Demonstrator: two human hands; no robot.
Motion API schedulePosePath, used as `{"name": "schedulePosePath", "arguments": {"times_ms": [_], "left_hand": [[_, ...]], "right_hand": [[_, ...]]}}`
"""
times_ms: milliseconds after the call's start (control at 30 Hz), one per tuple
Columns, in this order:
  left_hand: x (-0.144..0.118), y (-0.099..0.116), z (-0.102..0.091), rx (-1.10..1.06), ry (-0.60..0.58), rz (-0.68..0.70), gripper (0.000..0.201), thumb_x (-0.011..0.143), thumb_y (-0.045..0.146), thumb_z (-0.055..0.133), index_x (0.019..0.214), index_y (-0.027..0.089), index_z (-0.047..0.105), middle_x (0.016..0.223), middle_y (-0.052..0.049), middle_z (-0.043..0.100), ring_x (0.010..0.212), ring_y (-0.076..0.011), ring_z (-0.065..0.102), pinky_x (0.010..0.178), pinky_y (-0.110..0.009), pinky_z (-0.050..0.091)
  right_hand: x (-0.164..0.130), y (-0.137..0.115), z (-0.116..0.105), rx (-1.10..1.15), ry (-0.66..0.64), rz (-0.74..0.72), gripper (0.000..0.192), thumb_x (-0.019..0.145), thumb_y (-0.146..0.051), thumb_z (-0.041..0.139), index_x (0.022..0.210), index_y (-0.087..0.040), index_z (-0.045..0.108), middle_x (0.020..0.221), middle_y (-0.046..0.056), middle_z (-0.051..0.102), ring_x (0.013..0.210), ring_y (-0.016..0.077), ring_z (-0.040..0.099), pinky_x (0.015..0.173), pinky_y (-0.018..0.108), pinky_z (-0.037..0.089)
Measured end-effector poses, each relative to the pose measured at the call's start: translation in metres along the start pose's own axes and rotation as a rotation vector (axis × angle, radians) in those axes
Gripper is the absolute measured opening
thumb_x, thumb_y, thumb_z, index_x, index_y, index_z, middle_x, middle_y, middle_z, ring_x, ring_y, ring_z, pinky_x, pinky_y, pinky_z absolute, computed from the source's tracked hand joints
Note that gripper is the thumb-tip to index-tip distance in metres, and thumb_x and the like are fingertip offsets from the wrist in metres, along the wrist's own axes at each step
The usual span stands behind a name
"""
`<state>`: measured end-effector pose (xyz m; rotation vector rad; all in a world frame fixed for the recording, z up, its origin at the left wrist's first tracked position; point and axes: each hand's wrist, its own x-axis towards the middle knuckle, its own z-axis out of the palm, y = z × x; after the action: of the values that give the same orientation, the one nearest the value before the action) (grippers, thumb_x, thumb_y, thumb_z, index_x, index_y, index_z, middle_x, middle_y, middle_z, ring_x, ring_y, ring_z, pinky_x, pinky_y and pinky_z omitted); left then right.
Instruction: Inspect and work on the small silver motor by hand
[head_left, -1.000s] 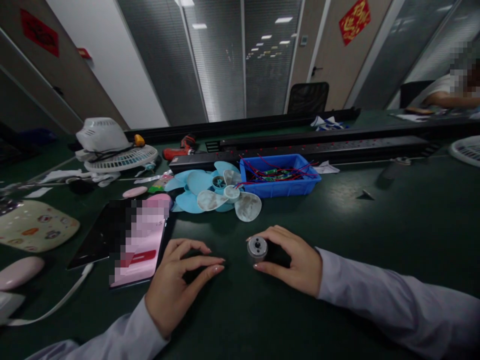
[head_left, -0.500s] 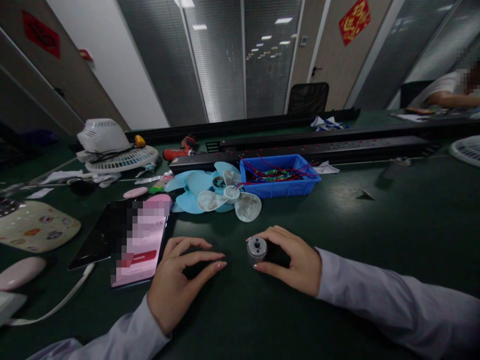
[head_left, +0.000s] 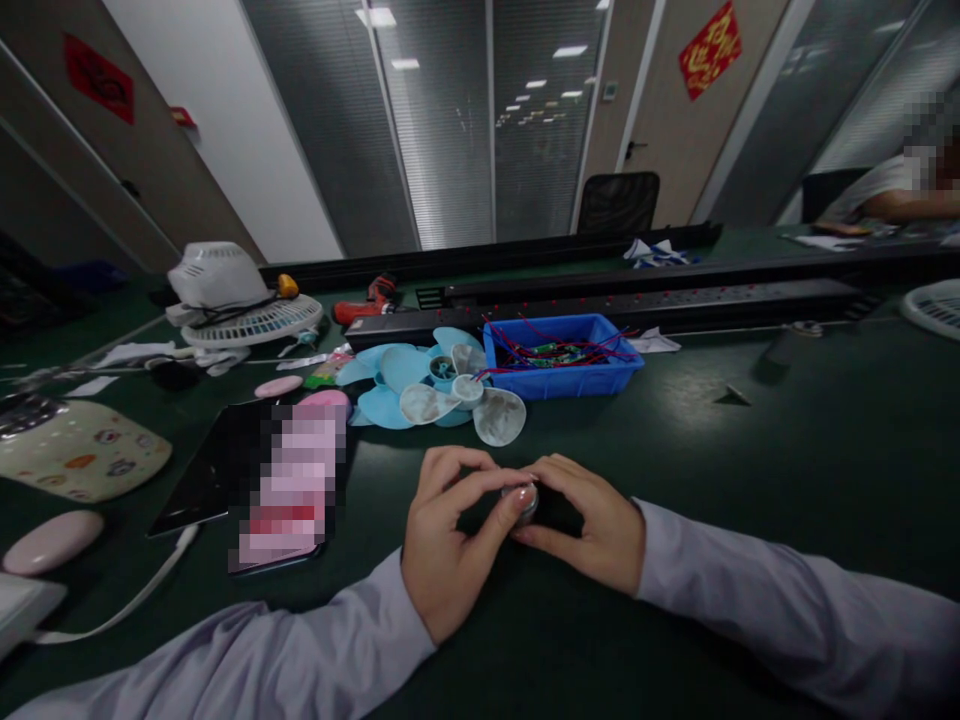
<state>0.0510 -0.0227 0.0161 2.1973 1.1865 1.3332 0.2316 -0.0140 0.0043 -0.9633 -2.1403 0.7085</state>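
Note:
A small silver electric motor (head_left: 529, 507) stands on the dark green table in front of me, mostly covered by fingers. My right hand (head_left: 589, 520) grips it from the right between thumb and fingers. From the left, my left hand (head_left: 461, 535) reaches over its top, thumb and forefinger pinched together there. Whatever small thing those fingertips hold is hidden. Beyond both hands lies a pile of light-blue fan blades (head_left: 386, 370), with a dusty whitish fan blade (head_left: 499, 415) on the near side.
A blue bin (head_left: 566, 378) of wired circuit boards sits behind the blades. To the left are a phone (head_left: 300, 490), a black tablet (head_left: 202, 470) and a white cable (head_left: 142, 600). A red drill (head_left: 367, 300) and fan housing (head_left: 217, 280) lie farther back. A co-worker's arm (head_left: 911, 205) shows far right.
My left hand has moved right, from beside the phone onto the top of the motor, its fingertips now covering it. My right hand keeps its grip. The view has shifted slightly.

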Motion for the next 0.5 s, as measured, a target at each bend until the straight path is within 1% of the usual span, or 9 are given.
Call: {"name": "schedulePosePath", "arguments": {"times_ms": [267,500], "left_hand": [[-0.0019,-0.0015,-0.002,0.041,0.017,0.017,0.013,0.085,0.019,0.062,0.094,0.026,0.067,0.088,-0.001,0.057,0.09,-0.0188,0.049,0.078,-0.033,0.04],[0.0,-0.0021,-0.0022,0.059,-0.025,0.023,0.016,0.086,0.018,0.06,0.097,0.027,0.068,0.091,-0.002,0.057,0.094,-0.0188,0.047,0.081,-0.033,0.039]], "right_hand": [[0.0004,0.0,-0.0004,0.004,0.0,-0.002,0.03,0.076,-0.024,0.073,0.102,-0.016,0.059,0.089,0.004,0.062,0.083,0.0189,0.055,0.074,0.032,0.042],[0.0003,0.0005,0.0003,0.016,0.008,-0.004,0.026,0.078,-0.024,0.071,0.1,-0.016,0.059,0.089,0.004,0.062,0.083,0.0189,0.054,0.074,0.032,0.043]]}}
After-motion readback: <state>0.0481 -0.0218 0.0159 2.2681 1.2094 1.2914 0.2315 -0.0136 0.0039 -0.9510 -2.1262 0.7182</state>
